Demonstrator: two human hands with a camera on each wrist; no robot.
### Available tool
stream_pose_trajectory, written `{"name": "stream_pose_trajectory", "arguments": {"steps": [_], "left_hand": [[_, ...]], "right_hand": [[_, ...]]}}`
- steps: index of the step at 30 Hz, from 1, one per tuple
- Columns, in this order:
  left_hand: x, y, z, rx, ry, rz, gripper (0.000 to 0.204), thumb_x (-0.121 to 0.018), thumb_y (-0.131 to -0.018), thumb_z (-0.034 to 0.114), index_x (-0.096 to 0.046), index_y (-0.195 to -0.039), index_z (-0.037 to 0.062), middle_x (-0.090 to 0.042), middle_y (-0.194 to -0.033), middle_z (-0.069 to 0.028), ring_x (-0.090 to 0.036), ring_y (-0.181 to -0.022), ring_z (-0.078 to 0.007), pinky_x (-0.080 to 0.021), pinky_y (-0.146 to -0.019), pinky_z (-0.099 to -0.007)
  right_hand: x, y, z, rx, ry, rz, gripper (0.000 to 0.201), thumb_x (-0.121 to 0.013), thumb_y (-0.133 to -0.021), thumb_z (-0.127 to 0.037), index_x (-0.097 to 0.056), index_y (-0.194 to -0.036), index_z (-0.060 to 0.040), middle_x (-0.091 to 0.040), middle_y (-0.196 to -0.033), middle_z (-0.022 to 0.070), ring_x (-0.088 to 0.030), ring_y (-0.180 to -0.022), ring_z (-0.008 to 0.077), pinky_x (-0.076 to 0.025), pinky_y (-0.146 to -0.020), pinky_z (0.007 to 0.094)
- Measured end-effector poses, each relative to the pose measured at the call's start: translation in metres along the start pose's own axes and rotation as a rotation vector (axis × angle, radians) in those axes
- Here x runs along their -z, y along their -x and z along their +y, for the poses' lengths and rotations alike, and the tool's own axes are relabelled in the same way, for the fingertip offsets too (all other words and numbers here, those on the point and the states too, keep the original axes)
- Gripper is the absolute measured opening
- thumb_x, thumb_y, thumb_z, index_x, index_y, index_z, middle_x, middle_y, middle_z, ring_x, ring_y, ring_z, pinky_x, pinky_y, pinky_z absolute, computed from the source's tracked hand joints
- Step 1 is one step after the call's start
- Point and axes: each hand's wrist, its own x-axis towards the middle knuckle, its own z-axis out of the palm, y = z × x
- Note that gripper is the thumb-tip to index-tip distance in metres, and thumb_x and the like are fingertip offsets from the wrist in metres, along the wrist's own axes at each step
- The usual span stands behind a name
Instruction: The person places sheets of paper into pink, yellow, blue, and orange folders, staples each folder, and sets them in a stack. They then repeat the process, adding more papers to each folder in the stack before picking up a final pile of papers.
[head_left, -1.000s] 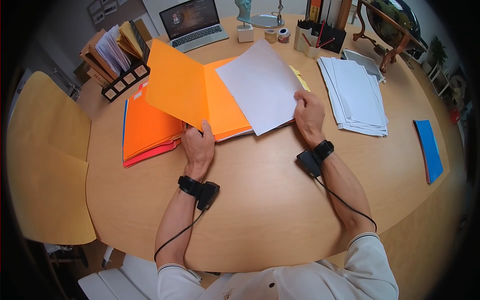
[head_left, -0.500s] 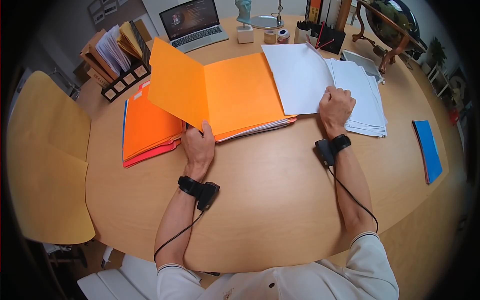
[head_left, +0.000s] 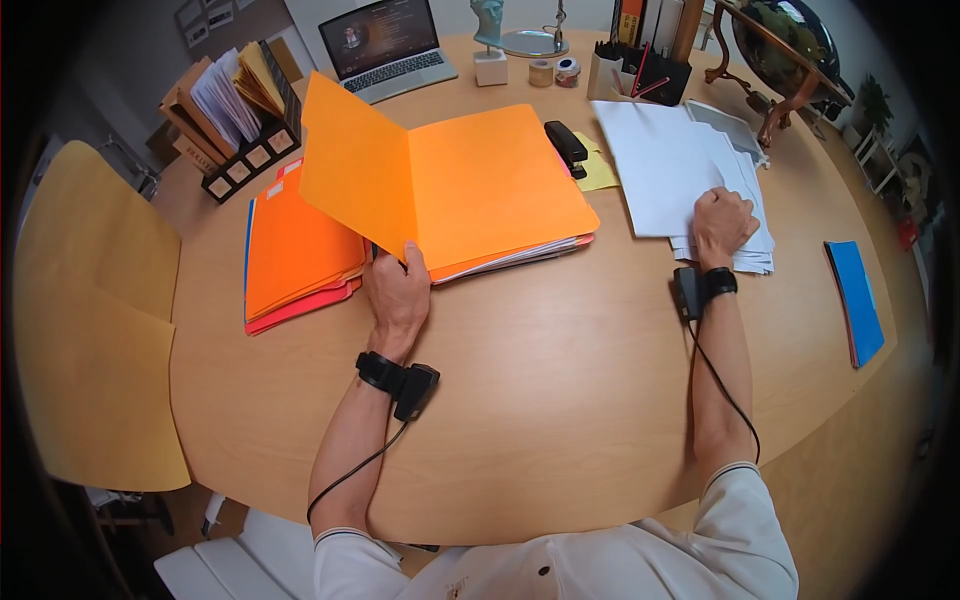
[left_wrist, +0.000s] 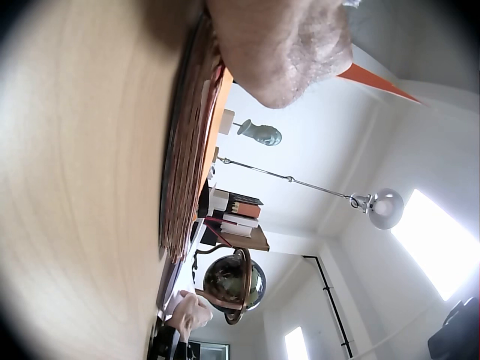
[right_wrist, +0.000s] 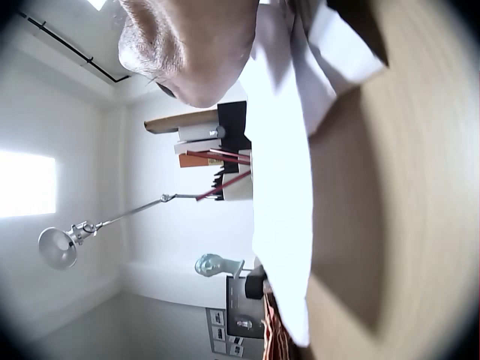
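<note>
My left hand (head_left: 400,268) grips the lower edge of an orange folder's raised cover (head_left: 352,165), thumb on top. The folder's other half (head_left: 495,185) lies flat on a pile of folders, with nothing on it. In the left wrist view the hand (left_wrist: 285,52) sits above the folder edges (left_wrist: 187,172). My right hand (head_left: 722,218) holds a white sheet (head_left: 660,165) by its near corner, over the stack of white paper (head_left: 748,245) at the right. The right wrist view shows the hand (right_wrist: 187,45) and the sheet (right_wrist: 281,187) edge-on.
A black stapler (head_left: 566,147) and a yellow note (head_left: 598,172) lie beyond the folder. More orange and red folders (head_left: 295,255) are stacked at the left. A laptop (head_left: 385,45), file organizer (head_left: 235,110), pen holder (head_left: 640,70), globe (head_left: 790,40) and blue folder (head_left: 855,300) ring the table.
My right hand has carried the white sheet from the open folder rightward onto the paper stack, which uncovers the stapler and yellow note. The left hand keeps holding the cover up.
</note>
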Motion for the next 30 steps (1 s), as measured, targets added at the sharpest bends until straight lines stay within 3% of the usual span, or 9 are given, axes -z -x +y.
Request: {"name": "stream_pose_trajectory", "arguments": {"steps": [7, 9, 16, 18, 25, 28, 30], "left_hand": [[0.0, 0.0, 0.005, -0.016, 0.006, 0.023, 0.031, -0.054, -0.1, 0.014, -0.06, -0.08, -0.009, -0.056, -0.058, -0.0162, -0.056, -0.052, -0.0226, -0.042, -0.052, -0.0397], [0.004, 0.0, 0.015, 0.044, 0.065, 0.003, 0.03, -0.054, -0.099, 0.014, -0.06, -0.08, -0.0089, -0.056, -0.058, -0.0163, -0.056, -0.051, -0.0227, -0.042, -0.052, -0.0399], [-0.001, 0.0, -0.003, 0.024, -0.011, 0.009, 0.033, -0.053, -0.1, 0.015, -0.059, -0.077, -0.0083, -0.056, -0.057, -0.0166, -0.055, -0.05, -0.0228, -0.041, -0.051, -0.0403], [0.003, 0.0, -0.001, 0.08, -0.05, -0.087, 0.025, -0.051, -0.099, 0.017, -0.063, -0.102, -0.0055, -0.066, -0.078, -0.0263, -0.066, -0.071, -0.0447, -0.05, -0.063, -0.0471], [0.005, 0.0, 0.003, 0.102, -0.033, -0.098, 0.025, -0.051, -0.1, 0.016, -0.063, -0.102, -0.0055, -0.066, -0.079, -0.0266, -0.065, -0.071, -0.0448, -0.05, -0.064, -0.0472], [0.003, 0.0, 0.002, 0.057, -0.031, -0.068, 0.023, -0.051, -0.1, 0.015, -0.063, -0.099, -0.0051, -0.064, -0.073, -0.0247, -0.065, -0.066, -0.0423, -0.049, -0.06, -0.0466], [0.002, 0.001, 0.005, 0.042, 0.033, -0.014, 0.033, -0.052, -0.1, 0.014, -0.058, -0.077, -0.0089, -0.056, -0.057, -0.0166, -0.056, -0.051, -0.0219, -0.042, -0.051, -0.0402]], "right_hand": [[0.003, -0.009, 0.039, -0.15, 0.019, -0.035, 0.03, -0.053, -0.089, -0.021, -0.08, -0.093, -0.0084, -0.075, -0.101, 0.018, -0.065, -0.102, 0.0359, -0.046, -0.093, 0.0487], [-0.002, -0.01, 0.047, -0.214, 0.059, -0.087, 0.027, -0.056, -0.087, -0.021, -0.081, -0.092, -0.0118, -0.076, -0.106, 0.0112, -0.062, -0.107, 0.0321, -0.042, -0.096, 0.0464], [-0.009, -0.008, 0.057, -0.254, 0.059, -0.154, 0.026, -0.056, -0.087, -0.019, -0.081, -0.094, -0.0118, -0.074, -0.112, 0.01, -0.06, -0.111, 0.0315, -0.041, -0.097, 0.0453], [-0.008, -0.009, 0.057, -0.252, 0.073, -0.172, 0.025, -0.057, -0.087, -0.018, -0.081, -0.094, -0.0115, -0.074, -0.112, 0.0102, -0.06, -0.11, 0.0316, -0.041, -0.097, 0.0446], [-0.014, -0.012, 0.063, -0.249, 0.054, -0.174, 0.025, -0.058, -0.09, -0.018, -0.081, -0.095, -0.01, -0.074, -0.115, 0.0116, -0.06, -0.112, 0.0328, -0.042, -0.099, 0.0448], [-0.016, -0.014, 0.066, -0.27, 0.013, -0.217, 0.024, -0.059, -0.09, -0.018, -0.081, -0.096, -0.0097, -0.074, -0.115, 0.0123, -0.06, -0.112, 0.0333, -0.043, -0.1, 0.045], [-0.016, -0.014, 0.066, -0.258, -0.004, -0.215, 0.022, -0.06, -0.09, -0.018, -0.08, -0.096, -0.0114, -0.072, -0.115, 0.0131, -0.058, -0.113, 0.0343, -0.043, -0.099, 0.0459]]}}
